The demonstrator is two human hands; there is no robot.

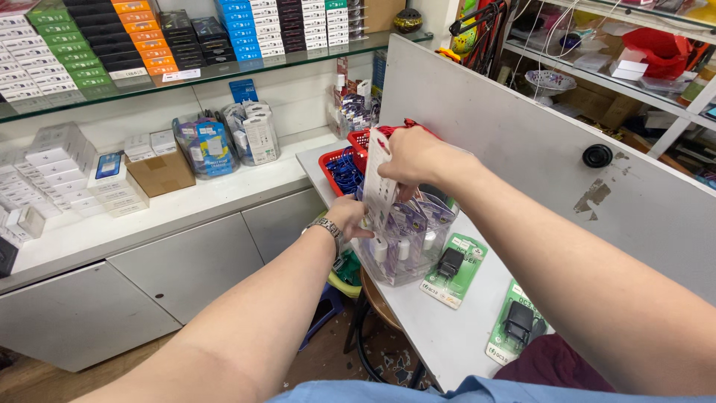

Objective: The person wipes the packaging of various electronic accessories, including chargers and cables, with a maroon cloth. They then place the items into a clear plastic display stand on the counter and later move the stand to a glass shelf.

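Note:
A clear plastic tub (406,265) of packaged chargers stands on the white counter (440,336) in front of me. My right hand (418,155) grips the top of a white blister-packed charger (379,186) and holds it upright over the tub. My left hand (349,216), with a metal watch at the wrist, rests on the tub's left side, fingers against the packs inside. Several purple-and-white packs fill the tub.
Two green-carded black chargers (453,267) (516,322) lie on the counter right of the tub. Red baskets (339,168) with blue cables stand behind it. A grey partition (537,142) rises on the right. Shelves of boxed goods (134,37) line the left wall; a stool (373,306) stands below.

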